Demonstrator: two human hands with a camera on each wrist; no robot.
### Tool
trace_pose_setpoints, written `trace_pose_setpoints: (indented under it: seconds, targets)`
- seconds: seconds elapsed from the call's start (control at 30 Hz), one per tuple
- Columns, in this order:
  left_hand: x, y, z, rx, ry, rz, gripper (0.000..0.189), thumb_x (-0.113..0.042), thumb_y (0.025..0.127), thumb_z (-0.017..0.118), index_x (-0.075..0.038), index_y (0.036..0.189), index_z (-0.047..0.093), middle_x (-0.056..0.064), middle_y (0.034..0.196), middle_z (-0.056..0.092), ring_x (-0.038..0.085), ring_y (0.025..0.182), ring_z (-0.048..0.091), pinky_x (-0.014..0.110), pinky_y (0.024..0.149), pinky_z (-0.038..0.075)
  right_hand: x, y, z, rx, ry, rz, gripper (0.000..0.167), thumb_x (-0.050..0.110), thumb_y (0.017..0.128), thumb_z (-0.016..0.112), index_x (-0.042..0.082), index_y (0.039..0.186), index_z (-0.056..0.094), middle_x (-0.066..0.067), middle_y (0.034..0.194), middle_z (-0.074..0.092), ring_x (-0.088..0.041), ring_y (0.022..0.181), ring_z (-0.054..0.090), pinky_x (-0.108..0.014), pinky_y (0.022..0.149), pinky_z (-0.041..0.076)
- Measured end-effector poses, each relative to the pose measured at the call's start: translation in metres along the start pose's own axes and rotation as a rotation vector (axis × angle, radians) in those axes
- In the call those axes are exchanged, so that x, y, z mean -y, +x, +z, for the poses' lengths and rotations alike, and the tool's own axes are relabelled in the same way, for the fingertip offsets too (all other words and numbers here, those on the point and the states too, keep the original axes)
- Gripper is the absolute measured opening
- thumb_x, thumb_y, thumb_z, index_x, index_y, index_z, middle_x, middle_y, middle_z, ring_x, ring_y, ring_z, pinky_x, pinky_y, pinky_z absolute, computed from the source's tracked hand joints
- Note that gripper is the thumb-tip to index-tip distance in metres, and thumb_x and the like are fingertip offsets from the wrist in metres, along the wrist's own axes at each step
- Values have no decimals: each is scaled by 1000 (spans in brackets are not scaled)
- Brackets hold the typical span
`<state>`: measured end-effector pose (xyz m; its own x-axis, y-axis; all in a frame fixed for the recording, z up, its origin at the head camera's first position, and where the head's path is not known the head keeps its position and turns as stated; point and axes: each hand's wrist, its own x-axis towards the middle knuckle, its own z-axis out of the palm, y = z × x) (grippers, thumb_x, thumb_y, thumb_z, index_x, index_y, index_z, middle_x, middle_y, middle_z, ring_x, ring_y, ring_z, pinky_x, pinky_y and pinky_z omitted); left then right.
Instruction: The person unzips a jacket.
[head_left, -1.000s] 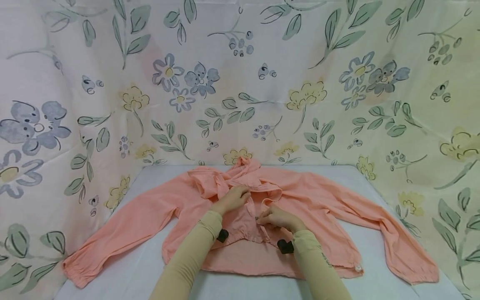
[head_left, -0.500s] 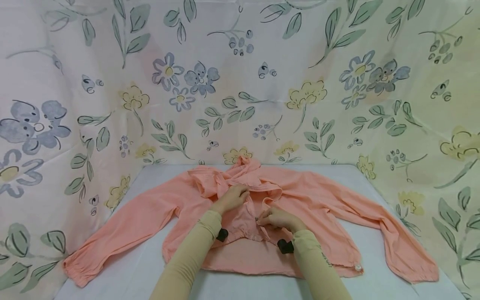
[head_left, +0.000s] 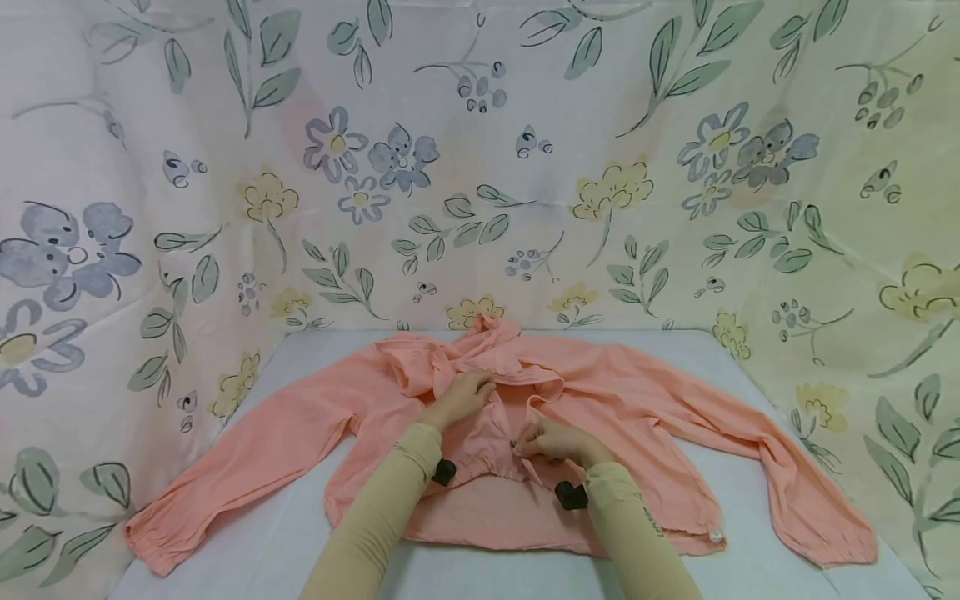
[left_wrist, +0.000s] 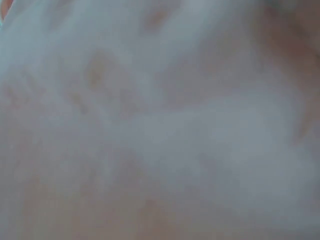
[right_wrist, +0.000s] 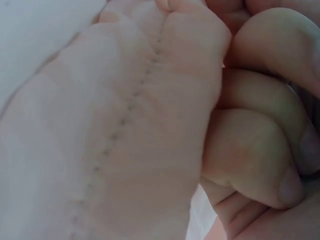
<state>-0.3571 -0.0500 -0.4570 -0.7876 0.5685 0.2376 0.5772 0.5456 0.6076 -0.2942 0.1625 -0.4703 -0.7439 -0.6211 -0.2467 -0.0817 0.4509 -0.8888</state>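
Note:
A coral-pink hooded jacket (head_left: 622,375) lies spread out, sleeves stretched to both sides and its front partly open. My left hand (head_left: 461,398) grips the front opening's edge just below the collar. Lower down on the other front edge, my right hand (head_left: 558,442) pinches the fabric, with a small dark spot showing at the fingertips. In the right wrist view the fingers (right_wrist: 250,145) curl beside a stitched strip of the jacket (right_wrist: 165,115). Blurred pale cloth fills the left wrist view, hiding that hand's grip.
The jacket lies on a white-covered table (head_left: 300,517). A floral curtain (head_left: 480,150) stands behind and along both sides. The hood (head_left: 420,362) is bunched near the table's back edge. A white toggle (head_left: 716,535) sits at the hem's right corner.
My right hand has shifted very slightly down along the front edge. My left hand keeps its hold near the collar, and the jacket lies as before.

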Motion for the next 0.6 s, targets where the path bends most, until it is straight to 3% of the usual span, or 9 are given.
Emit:
trace_pose_setpoints:
  seconds: [0.27,0.47,0.6]
  targets:
    - [5,-1,3,-23,21,5,19,-14,99,45,-10,81,52,1,74,46,15,67,44,29,61,39,0,-1,1,11,8,-36,31,11,91,57,4,62,48,4,53,34,-10,42,30,-24,44,29]
    - [4,-3,4,-44,-16,-28,19,-10,99,44,-6,82,52,3,74,45,16,65,44,31,60,39,-1,0,2,29,58,-34,30,7,90,58,-2,63,48,4,52,34,-7,42,29,-22,44,28]
    - [6,-2,5,-55,-15,-33,20,-10,99,43,-7,81,51,3,73,45,16,64,44,30,59,38,-2,1,2,33,80,-57,24,5,90,58,-10,71,56,3,54,38,-6,42,31,-21,43,28]
